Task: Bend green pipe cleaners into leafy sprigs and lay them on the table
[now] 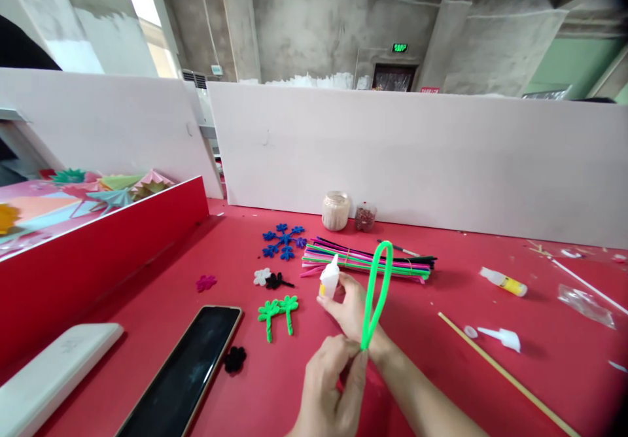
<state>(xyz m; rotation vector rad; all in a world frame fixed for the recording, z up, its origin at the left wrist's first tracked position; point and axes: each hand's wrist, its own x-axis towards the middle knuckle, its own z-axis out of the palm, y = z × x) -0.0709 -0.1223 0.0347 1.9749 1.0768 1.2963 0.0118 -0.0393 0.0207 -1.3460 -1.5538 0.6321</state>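
While hands (330,381) hold loop (371,293) and bottle (330,280), backboard (422,156) distant.

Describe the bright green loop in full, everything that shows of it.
The green loop is a single slim strand, fuzzy-looking like a pipe cleaner, bent into a long, narrow teardrop. Its rounded top is open; its two sides run down and meet at the fingers of the left hand, which pinches it there. Any ends below are hidden in that grip. It stands nearly upright, its top leaning slightly right, and in view partly overlaps the right hand behind it.
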